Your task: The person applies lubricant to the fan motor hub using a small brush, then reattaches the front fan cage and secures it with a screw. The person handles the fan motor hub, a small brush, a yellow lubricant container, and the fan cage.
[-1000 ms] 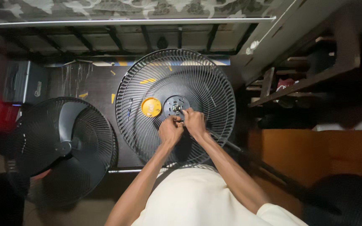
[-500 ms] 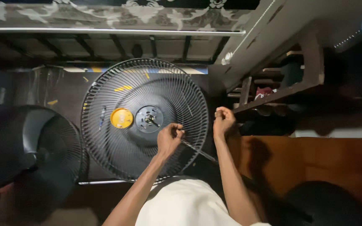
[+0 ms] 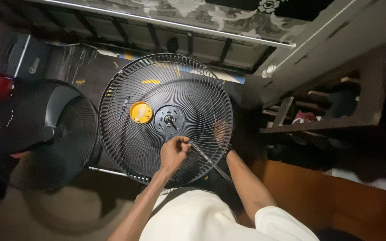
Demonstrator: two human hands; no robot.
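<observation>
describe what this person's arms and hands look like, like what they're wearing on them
Both forearms are bare, with no gloves, watch or rings visible on the left hand. The right hand sits behind the black fan grille, so its details are hard to tell. A short white sleeve covers the right upper arm; the left sleeve is out of view.

White short-sleeved shirt, bare forearms

Fan grille (image 3: 166, 118) at centre, round cap (image 3: 141, 112) lying inside it left of the hub (image 3: 169, 119). Second fan guard (image 3: 41, 131) just beside it, left. Shelf (image 3: 331, 120) to the right.
</observation>
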